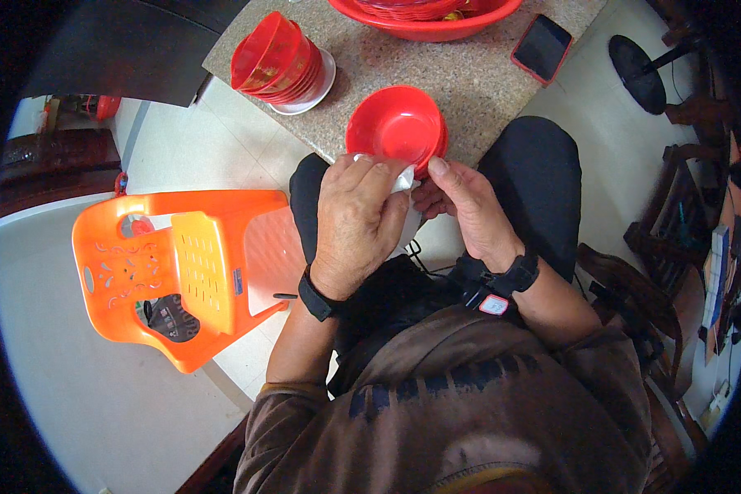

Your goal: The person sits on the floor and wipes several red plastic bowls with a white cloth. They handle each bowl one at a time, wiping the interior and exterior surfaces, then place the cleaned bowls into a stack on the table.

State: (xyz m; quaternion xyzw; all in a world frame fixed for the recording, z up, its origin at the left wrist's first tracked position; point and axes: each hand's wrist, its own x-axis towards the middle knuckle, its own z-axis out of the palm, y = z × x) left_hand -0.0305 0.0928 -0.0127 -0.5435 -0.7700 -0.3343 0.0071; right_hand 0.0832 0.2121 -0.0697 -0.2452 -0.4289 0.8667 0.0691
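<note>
A glossy red bowl (401, 126) is at the near edge of the stone-patterned table, its open mouth facing up towards me. Further red rims show along its right side, so it seems to have more bowls under it. My left hand (361, 216) grips a white tissue or cloth (404, 179) against the bowl's near rim, with its fingertips partly hidden. On the other side, my right hand (469, 207) has its thumb at the bowl's lower right edge and its fingers curled below. Both wrists wear black straps.
A stack of red bowls (278, 58) leans on a white plate (328, 80) at the table's left. Behind is a large red basin (432, 28) holding red dishes. A phone (541, 49) lies by the right edge. An orange plastic chair (204, 265) stands at my left.
</note>
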